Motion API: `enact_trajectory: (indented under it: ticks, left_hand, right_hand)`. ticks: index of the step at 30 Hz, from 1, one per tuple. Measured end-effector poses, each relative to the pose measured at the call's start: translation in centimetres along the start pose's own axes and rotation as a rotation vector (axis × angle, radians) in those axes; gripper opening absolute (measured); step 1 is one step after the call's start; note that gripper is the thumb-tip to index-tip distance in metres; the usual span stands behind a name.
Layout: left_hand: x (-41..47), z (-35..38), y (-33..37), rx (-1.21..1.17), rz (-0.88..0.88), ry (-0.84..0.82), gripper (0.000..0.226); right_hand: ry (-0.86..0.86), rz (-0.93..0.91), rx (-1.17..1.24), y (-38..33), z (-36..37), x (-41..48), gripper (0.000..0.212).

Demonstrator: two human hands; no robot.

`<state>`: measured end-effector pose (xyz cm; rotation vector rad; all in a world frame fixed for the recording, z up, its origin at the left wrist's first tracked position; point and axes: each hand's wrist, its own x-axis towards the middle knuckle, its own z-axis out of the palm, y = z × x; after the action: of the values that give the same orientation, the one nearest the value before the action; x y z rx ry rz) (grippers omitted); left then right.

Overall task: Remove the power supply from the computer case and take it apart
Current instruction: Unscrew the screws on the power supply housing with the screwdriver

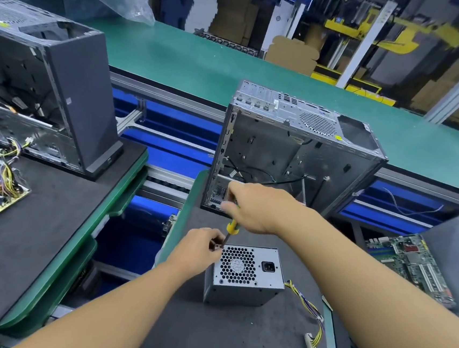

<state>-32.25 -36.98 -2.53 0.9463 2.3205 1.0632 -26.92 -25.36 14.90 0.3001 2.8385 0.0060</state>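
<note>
Power supply [243, 276] is out, on the worktop [210, 338] at six o'clock from the computer case [290, 151]. Right hand [257, 207] grips the screwdriver [232, 227]; left hand [199, 248] pinches its tip at the unit's eleven o'clock corner. Cover screws look next: seat, then turn.

Bare mat [211, 344] lies open in front of the power supply [242, 276]. The computer case [290, 151] stands close behind, a cable bundle [305, 302] trails right, and a motherboard [408, 263] lies further right.

view: single head-worn wide-angle camera
facing: forward and down, over both forearms
nearness: close above the left hand [199, 247] and right hand [257, 207]
beyond the hands: computer case [290, 145], farther off
</note>
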Motion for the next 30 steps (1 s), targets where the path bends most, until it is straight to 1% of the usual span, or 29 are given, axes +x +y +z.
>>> enact_trajectory:
  ticks: [1,3,6,12,18,20,23,25,30]
  left_hand:
    - [0.0,-0.1,-0.1,-0.006,0.009,-0.011,0.013]
    - [0.0,-0.3,-0.3,-0.031,0.009,-0.027,0.016]
    - [-0.1,-0.3,-0.4,-0.068,0.001,-0.028,0.013]
    - [-0.2,-0.2,-0.6,-0.092,0.013,-0.018,0.016]
    - [0.0,-0.1,-0.4,-0.053,0.008,-0.011,0.016]
    - [0.0,0.1,-0.3,-0.024,0.014,0.001,0.023]
    - [0.0,0.5,0.2,0.004,0.037,0.032,0.043]
    - [0.1,0.7,0.8,-0.009,0.042,0.039,0.047]
    - [0.6,1.4,2.3,-0.046,0.037,0.057,0.02]
  right_hand:
    - [0.02,-0.014,-0.005,0.0,0.1,0.0,0.022]
    - [-0.01,-0.067,0.033,0.2,-0.1,-0.1,0.014]
    - [-0.049,-0.095,0.124,0.5,-0.5,-0.3,0.021]
    - [0.137,-0.046,0.266,1.7,-1.8,-1.1,0.025]
    - [0.143,-0.04,0.319,2.7,-2.4,-1.8,0.025]
    - [0.138,-0.043,0.332,2.9,-2.1,-2.0,0.025]
    - [0.146,-0.048,0.347,3.2,-1.9,-2.2,0.026]
    - [0.155,-0.046,0.357,3.4,-1.9,-2.4,0.026]
    - [0.17,-0.023,0.383,4.2,-2.0,-3.0,0.028]
